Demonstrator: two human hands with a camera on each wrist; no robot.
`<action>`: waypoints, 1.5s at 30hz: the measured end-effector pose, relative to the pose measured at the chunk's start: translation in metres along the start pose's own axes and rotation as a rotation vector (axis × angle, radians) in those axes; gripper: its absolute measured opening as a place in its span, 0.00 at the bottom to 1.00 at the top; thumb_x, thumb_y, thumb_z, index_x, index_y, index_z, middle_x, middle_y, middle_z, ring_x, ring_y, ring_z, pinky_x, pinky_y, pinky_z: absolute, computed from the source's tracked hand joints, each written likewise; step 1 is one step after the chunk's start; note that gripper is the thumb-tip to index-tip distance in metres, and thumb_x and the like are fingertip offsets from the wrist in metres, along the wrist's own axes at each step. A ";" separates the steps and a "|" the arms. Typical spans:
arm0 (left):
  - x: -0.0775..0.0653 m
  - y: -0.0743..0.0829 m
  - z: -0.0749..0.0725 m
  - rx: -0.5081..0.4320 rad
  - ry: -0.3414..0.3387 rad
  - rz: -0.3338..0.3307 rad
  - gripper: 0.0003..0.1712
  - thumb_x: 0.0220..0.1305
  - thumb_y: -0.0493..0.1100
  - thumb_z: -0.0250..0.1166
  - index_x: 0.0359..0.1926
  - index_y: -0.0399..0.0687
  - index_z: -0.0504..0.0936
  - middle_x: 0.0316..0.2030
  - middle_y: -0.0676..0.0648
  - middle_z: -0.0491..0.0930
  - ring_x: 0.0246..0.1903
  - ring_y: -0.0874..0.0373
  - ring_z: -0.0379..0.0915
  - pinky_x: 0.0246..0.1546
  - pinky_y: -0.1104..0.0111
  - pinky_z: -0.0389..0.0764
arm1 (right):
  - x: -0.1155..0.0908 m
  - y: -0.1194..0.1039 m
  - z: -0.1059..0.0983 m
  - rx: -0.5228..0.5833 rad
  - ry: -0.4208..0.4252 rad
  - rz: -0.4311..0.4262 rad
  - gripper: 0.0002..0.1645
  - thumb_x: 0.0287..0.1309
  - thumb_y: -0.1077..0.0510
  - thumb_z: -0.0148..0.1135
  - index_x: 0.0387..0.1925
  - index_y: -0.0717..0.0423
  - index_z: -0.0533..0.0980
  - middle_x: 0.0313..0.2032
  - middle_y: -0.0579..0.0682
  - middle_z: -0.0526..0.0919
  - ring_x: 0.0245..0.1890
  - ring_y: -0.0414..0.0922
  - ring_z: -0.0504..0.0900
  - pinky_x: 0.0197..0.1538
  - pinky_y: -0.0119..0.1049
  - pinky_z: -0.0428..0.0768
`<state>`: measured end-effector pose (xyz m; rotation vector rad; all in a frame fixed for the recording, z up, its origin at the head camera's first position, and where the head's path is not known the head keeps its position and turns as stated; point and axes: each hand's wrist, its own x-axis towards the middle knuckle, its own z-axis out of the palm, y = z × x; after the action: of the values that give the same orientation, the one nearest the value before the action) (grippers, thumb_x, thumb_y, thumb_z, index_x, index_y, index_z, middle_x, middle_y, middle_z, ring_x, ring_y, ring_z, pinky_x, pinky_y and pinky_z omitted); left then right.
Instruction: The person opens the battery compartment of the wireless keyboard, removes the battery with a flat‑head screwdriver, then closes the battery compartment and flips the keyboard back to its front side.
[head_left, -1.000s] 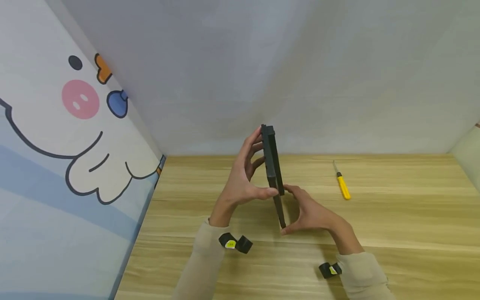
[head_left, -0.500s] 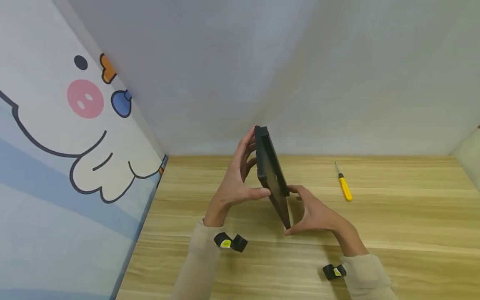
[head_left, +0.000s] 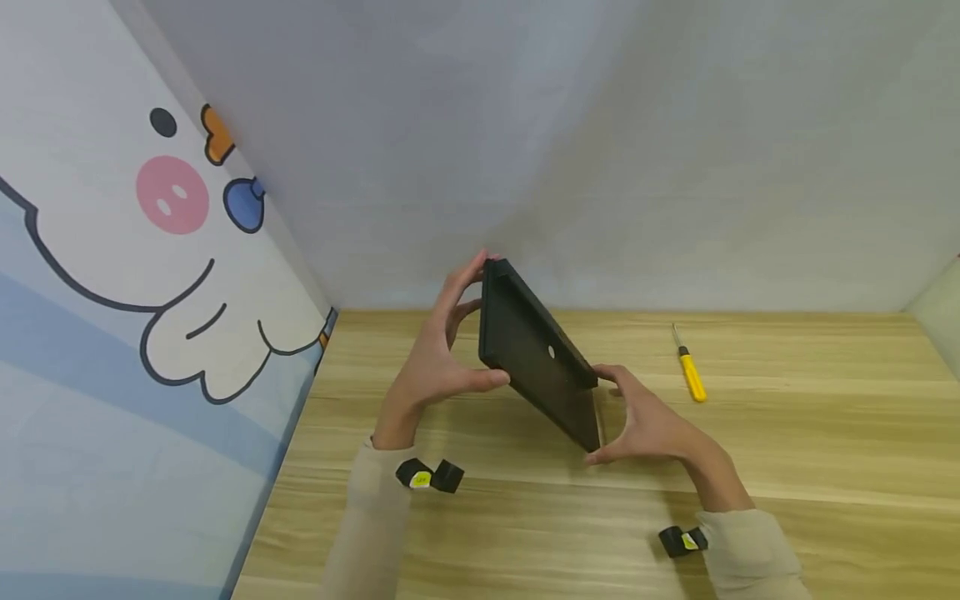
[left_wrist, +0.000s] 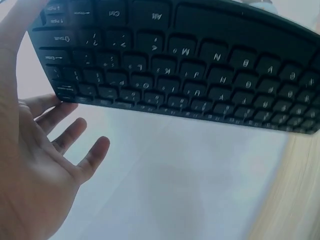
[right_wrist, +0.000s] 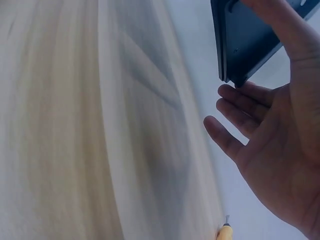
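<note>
A black keyboard is held up on a slant over the table, its underside with a small pale oval facing the head camera. My left hand grips its left end, thumb on the near edge and fingers at the far edge. At the lower right end, my right hand spans the keyboard between thumb and fingertips. In the left wrist view, the keys of the keyboard show upside down beside the left hand. The right wrist view shows a corner of the keyboard at the fingertips of the right hand.
A yellow-handled screwdriver lies on the wooden table, right of the hands. Behind the table rises a pale grey wall. A panel with a cartoon animal borders the left side.
The keyboard has turned from nearly edge-on to show more of its underside. My left hand has moved left with its upper end; my right hand has shifted slightly right.
</note>
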<state>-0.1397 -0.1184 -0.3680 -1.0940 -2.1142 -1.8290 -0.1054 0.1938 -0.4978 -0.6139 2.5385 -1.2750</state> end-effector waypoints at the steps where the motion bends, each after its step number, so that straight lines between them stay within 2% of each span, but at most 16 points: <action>1: -0.001 0.000 -0.002 0.006 -0.001 -0.002 0.74 0.44 0.75 0.76 0.81 0.45 0.50 0.78 0.42 0.56 0.75 0.50 0.53 0.70 0.45 0.67 | 0.000 0.001 -0.002 0.008 0.000 0.000 0.79 0.26 0.37 0.89 0.76 0.54 0.53 0.76 0.62 0.59 0.68 0.70 0.70 0.68 0.68 0.72; 5: -0.005 -0.003 -0.010 0.027 -0.018 -0.012 0.73 0.45 0.74 0.75 0.82 0.49 0.50 0.79 0.44 0.56 0.75 0.51 0.53 0.70 0.44 0.66 | -0.003 0.002 -0.007 0.020 -0.005 0.008 0.79 0.29 0.38 0.89 0.77 0.54 0.51 0.77 0.62 0.57 0.69 0.71 0.69 0.67 0.70 0.72; 9: -0.009 -0.006 -0.016 0.054 -0.041 -0.019 0.72 0.47 0.74 0.74 0.82 0.50 0.49 0.79 0.42 0.54 0.75 0.50 0.53 0.70 0.43 0.66 | -0.005 0.005 -0.011 0.008 -0.009 0.009 0.79 0.30 0.37 0.88 0.78 0.54 0.50 0.77 0.62 0.57 0.68 0.70 0.70 0.66 0.69 0.73; 20: -0.024 -0.012 -0.031 0.112 -0.062 -0.117 0.72 0.44 0.74 0.76 0.82 0.53 0.50 0.79 0.44 0.54 0.75 0.53 0.53 0.71 0.40 0.65 | -0.010 0.006 -0.019 0.002 -0.015 0.024 0.78 0.32 0.37 0.87 0.77 0.52 0.50 0.77 0.63 0.56 0.69 0.72 0.67 0.66 0.72 0.71; 24: -0.031 -0.014 -0.036 0.124 -0.071 -0.157 0.70 0.45 0.70 0.79 0.82 0.60 0.51 0.80 0.50 0.55 0.76 0.55 0.54 0.71 0.42 0.66 | -0.011 0.007 -0.021 -0.001 -0.020 0.023 0.78 0.32 0.37 0.87 0.78 0.53 0.50 0.77 0.63 0.55 0.70 0.73 0.66 0.66 0.71 0.70; 28: -0.037 -0.017 -0.043 0.158 -0.075 -0.193 0.67 0.45 0.66 0.81 0.81 0.65 0.52 0.79 0.51 0.56 0.75 0.54 0.55 0.72 0.41 0.66 | -0.010 0.009 -0.025 -0.017 -0.012 -0.002 0.78 0.33 0.37 0.87 0.79 0.53 0.49 0.77 0.62 0.55 0.71 0.70 0.66 0.69 0.69 0.69; 35: -0.049 -0.020 -0.050 0.258 -0.106 -0.276 0.70 0.43 0.48 0.85 0.81 0.68 0.50 0.80 0.52 0.54 0.75 0.50 0.55 0.72 0.42 0.66 | -0.010 0.011 -0.030 -0.055 -0.010 -0.013 0.79 0.34 0.36 0.86 0.80 0.54 0.48 0.78 0.59 0.54 0.72 0.69 0.64 0.70 0.69 0.68; 39: -0.054 -0.022 -0.053 0.319 -0.126 -0.333 0.71 0.43 0.46 0.85 0.81 0.71 0.49 0.80 0.52 0.53 0.76 0.48 0.54 0.73 0.43 0.66 | -0.009 0.010 -0.033 -0.082 0.000 0.003 0.80 0.33 0.35 0.87 0.80 0.53 0.49 0.78 0.59 0.55 0.71 0.70 0.65 0.68 0.70 0.70; 45: -0.062 -0.028 -0.057 0.354 -0.158 -0.410 0.71 0.44 0.47 0.85 0.81 0.72 0.48 0.81 0.51 0.51 0.78 0.47 0.53 0.75 0.44 0.64 | -0.008 0.009 -0.035 -0.098 -0.006 0.014 0.80 0.33 0.35 0.87 0.80 0.52 0.49 0.77 0.60 0.55 0.72 0.69 0.63 0.69 0.70 0.69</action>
<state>-0.1316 -0.1963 -0.4098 -0.7844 -2.7856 -1.4482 -0.1137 0.2272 -0.4844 -0.6172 2.6086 -1.1477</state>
